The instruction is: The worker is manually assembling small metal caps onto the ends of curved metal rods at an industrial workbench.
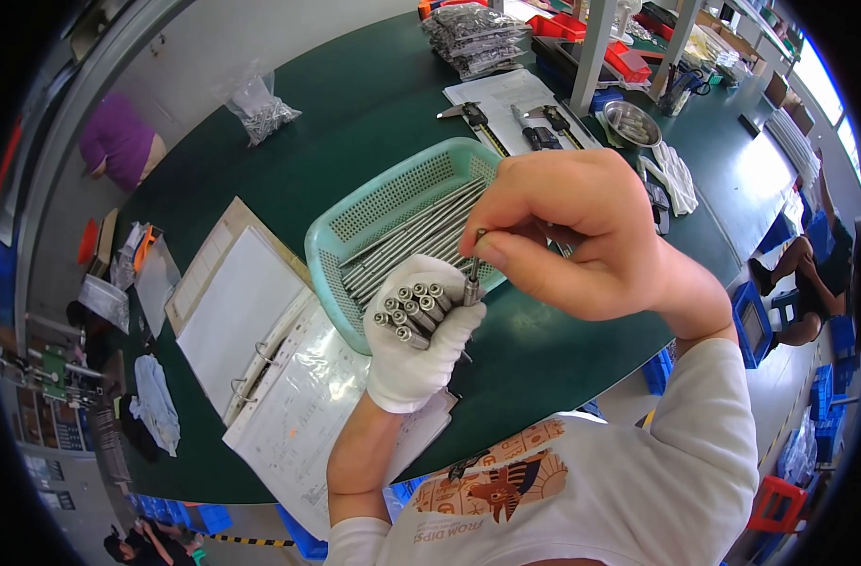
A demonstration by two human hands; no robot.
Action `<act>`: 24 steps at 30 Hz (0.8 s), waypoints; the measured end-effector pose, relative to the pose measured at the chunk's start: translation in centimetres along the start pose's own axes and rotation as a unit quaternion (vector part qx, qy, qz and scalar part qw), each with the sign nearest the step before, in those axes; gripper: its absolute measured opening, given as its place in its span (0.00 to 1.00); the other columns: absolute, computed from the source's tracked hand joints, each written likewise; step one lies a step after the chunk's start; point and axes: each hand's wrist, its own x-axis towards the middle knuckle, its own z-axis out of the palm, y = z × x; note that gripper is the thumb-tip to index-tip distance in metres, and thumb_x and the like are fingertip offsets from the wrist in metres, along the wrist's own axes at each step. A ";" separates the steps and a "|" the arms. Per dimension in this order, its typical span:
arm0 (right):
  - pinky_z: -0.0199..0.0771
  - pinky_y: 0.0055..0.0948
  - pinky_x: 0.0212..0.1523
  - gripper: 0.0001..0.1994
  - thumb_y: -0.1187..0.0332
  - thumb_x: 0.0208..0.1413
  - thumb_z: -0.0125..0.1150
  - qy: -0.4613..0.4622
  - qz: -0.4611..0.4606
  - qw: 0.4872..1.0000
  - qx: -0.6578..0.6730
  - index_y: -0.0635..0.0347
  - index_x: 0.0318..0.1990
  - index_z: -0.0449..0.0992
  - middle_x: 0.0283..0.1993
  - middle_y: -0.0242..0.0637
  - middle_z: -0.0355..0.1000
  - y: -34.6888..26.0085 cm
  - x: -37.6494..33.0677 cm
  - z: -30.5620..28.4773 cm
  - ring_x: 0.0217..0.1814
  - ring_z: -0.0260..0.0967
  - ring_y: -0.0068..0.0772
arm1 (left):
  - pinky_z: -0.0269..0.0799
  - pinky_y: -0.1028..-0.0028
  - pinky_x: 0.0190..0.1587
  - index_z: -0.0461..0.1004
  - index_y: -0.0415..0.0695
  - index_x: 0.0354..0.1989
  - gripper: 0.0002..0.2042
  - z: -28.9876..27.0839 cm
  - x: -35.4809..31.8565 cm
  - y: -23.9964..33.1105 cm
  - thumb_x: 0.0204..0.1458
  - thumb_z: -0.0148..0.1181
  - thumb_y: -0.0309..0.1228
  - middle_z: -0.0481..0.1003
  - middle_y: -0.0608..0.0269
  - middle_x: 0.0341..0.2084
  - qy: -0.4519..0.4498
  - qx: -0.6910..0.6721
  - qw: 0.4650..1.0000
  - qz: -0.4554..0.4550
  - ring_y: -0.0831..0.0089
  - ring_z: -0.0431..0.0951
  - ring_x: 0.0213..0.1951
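Observation:
My left hand (402, 377), in a white glove, is closed around a bundle of slim metal rods (413, 309) with their round, hollow-looking ends turned up. One more rod (471, 291) stands a little apart, near the glove's thumb. Above it, my bare right hand (581, 241) pinches a thin dark pin (477, 251) between thumb and forefinger. The pin's lower end meets the top of that single rod; whether it sits inside cannot be told. Behind both hands is a pale green perforated basket (319, 250), with many long metal rods (393, 247) lying in it.
An open ring binder (251, 330) lies left of the basket. Calipers (475, 118), a metal bowl (632, 124), a white glove (676, 179) and stacked bags of parts (473, 40) are farther back on the green table (346, 90). Other people are beyond the table's edges.

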 end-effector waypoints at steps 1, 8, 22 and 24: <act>0.60 0.24 0.17 0.01 0.77 0.45 0.58 -0.003 -0.006 1.000 -0.014 0.65 0.27 0.73 0.21 0.36 0.68 -0.1 0.1 -0.1 0.17 0.63 0.27 | 0.67 0.82 0.32 0.70 0.37 0.31 0.08 -0.1 0.0 0.0 0.42 0.60 0.15 0.70 0.65 0.27 -0.006 0.009 1.000 0.007 0.81 0.70 0.27; 0.61 0.24 0.18 0.03 0.75 0.46 0.59 -0.022 0.047 0.998 -0.018 0.66 0.28 0.74 0.21 0.37 0.68 0.2 -0.2 0.1 0.18 0.63 0.27 | 0.67 0.82 0.33 0.70 0.37 0.31 0.08 0.2 -0.1 0.3 0.43 0.59 0.15 0.72 0.66 0.27 0.031 -0.026 0.999 -0.031 0.81 0.71 0.28; 0.59 0.17 0.21 0.05 0.76 0.47 0.64 -0.031 0.139 0.984 0.111 0.67 0.29 0.73 0.28 0.34 0.73 2.3 -2.7 2.4 0.23 0.62 0.16 | 0.72 0.78 0.36 0.73 0.34 0.37 0.07 0.0 -0.2 -0.2 0.49 0.59 0.19 0.75 0.62 0.29 0.072 -0.028 0.996 0.044 0.78 0.75 0.31; 0.56 0.16 0.20 0.07 0.75 0.46 0.66 -0.020 0.138 0.987 0.085 0.66 0.28 0.72 0.26 0.31 0.70 2.3 -2.7 2.5 0.21 0.59 0.13 | 0.72 0.79 0.36 0.73 0.34 0.37 0.07 0.2 -0.2 -0.1 0.49 0.59 0.19 0.75 0.62 0.29 0.079 -0.031 0.995 0.048 0.78 0.74 0.31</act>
